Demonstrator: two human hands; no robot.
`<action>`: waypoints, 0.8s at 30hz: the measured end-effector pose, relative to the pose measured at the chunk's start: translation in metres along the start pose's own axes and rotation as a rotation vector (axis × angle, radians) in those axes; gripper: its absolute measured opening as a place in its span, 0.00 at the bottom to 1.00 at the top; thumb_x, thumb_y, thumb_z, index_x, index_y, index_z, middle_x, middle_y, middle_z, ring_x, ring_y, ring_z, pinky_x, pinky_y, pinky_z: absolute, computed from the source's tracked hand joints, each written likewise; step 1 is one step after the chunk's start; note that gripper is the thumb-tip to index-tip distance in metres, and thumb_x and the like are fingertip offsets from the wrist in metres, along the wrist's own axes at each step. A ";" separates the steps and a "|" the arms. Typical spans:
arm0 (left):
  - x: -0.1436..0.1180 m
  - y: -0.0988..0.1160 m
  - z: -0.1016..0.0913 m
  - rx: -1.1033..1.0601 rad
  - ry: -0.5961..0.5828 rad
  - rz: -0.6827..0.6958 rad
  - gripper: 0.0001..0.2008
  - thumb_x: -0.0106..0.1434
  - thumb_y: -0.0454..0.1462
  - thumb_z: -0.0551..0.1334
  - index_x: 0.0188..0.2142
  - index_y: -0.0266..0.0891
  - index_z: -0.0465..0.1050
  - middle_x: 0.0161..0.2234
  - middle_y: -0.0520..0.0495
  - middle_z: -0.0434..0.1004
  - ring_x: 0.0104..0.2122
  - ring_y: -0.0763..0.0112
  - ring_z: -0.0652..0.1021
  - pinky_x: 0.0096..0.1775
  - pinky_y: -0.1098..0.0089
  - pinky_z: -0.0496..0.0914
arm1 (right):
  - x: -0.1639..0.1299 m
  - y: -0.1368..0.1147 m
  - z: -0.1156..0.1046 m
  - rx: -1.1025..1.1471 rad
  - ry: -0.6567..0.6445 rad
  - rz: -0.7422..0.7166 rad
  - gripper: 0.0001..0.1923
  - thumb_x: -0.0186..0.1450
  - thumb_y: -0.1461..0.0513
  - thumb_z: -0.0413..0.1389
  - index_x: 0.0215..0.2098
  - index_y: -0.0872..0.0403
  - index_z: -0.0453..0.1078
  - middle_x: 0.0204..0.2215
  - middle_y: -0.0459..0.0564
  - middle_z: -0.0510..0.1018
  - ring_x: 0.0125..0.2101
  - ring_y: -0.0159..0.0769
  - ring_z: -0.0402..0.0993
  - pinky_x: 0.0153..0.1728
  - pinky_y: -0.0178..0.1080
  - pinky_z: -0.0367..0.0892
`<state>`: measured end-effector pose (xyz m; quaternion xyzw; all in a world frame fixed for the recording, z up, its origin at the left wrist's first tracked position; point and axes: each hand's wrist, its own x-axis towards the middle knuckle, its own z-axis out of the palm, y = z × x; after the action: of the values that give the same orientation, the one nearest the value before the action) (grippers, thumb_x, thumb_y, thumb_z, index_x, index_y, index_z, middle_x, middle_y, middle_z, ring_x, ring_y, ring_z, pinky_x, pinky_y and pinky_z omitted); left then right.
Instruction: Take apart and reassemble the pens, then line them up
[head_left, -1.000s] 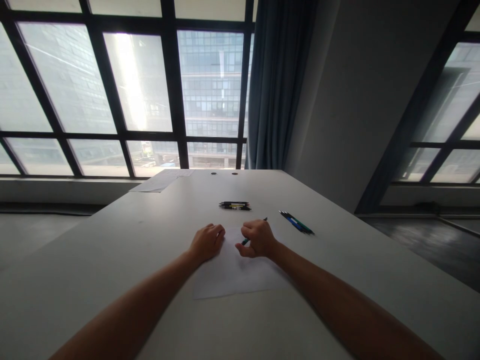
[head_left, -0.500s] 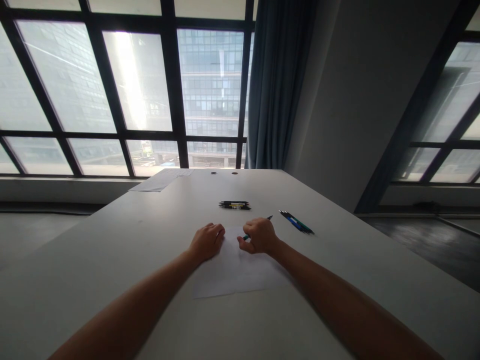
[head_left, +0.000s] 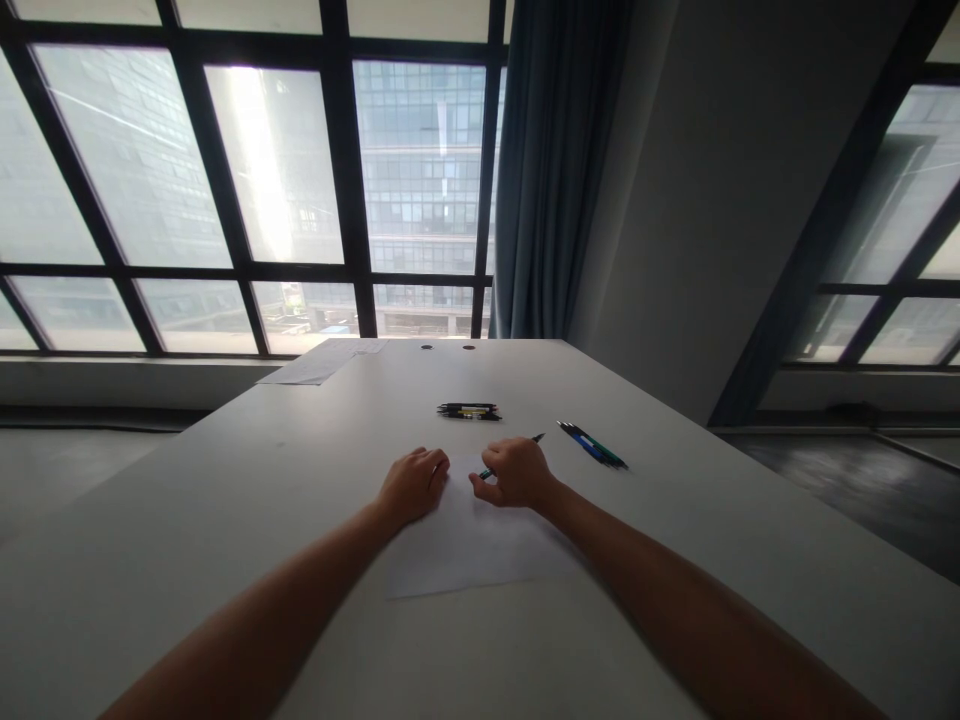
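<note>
- Gripping a slim pen [head_left: 488,474], the right hand [head_left: 519,471] has its fingers curled around the barrel and its thumb reaching leftward; one end pokes out beyond the knuckles, so the pen lies slantwise, probably for control near the lower end (whether it touches down, I can't tell).
- Under both hands lies a white sheet of paper [head_left: 480,555], its near edge toward the person, placed, I'd judge, within easy reach of either hand.
- Across from the right hand, the left hand [head_left: 412,487] rests on the sheet's left side with fingers loosely bent, seemingly to steady it; whether they pinch anything is hidden from me.
- Just right of the right hand, blue and green pens [head_left: 592,445] lie slanted side by side, perhaps grouped by colour.
- Beyond the hands, a bunch of dark pens [head_left: 469,411] lies crosswise, apart from the sheet, which leaves the paper uncluttered.
- Farther out, past the left hand, more papers [head_left: 304,370] lie at the table's [head_left: 337,650] edge.
</note>
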<state>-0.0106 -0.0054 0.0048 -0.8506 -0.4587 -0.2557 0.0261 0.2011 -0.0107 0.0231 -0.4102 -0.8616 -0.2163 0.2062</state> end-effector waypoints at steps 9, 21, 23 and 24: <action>0.000 -0.003 0.004 -0.007 0.023 0.023 0.11 0.68 0.38 0.51 0.35 0.40 0.71 0.30 0.47 0.75 0.31 0.68 0.74 0.34 0.70 0.66 | 0.000 0.000 -0.001 0.050 0.017 -0.055 0.26 0.65 0.45 0.47 0.24 0.58 0.67 0.20 0.47 0.66 0.20 0.28 0.55 0.24 0.35 0.42; 0.000 -0.001 0.002 0.026 0.008 0.033 0.12 0.67 0.37 0.50 0.35 0.40 0.72 0.30 0.46 0.75 0.32 0.67 0.75 0.35 0.69 0.66 | 0.000 0.002 0.003 0.153 0.061 0.075 0.21 0.65 0.48 0.49 0.33 0.58 0.67 0.26 0.50 0.72 0.24 0.32 0.65 0.25 0.33 0.50; 0.000 0.000 0.001 0.031 0.000 0.034 0.12 0.67 0.38 0.50 0.35 0.40 0.72 0.30 0.46 0.76 0.32 0.67 0.75 0.35 0.68 0.66 | 0.002 0.004 0.004 0.195 0.104 0.103 0.20 0.67 0.48 0.49 0.40 0.58 0.65 0.32 0.53 0.73 0.29 0.35 0.68 0.28 0.34 0.55; 0.000 0.000 0.001 0.027 0.002 0.039 0.12 0.68 0.38 0.50 0.36 0.40 0.72 0.30 0.46 0.76 0.32 0.67 0.75 0.36 0.68 0.67 | 0.002 0.005 0.004 0.207 0.100 0.108 0.19 0.68 0.50 0.48 0.41 0.58 0.64 0.34 0.54 0.73 0.30 0.36 0.68 0.28 0.34 0.56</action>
<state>-0.0099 -0.0050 0.0039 -0.8587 -0.4454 -0.2498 0.0433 0.2027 -0.0043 0.0217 -0.4213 -0.8446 -0.1352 0.3016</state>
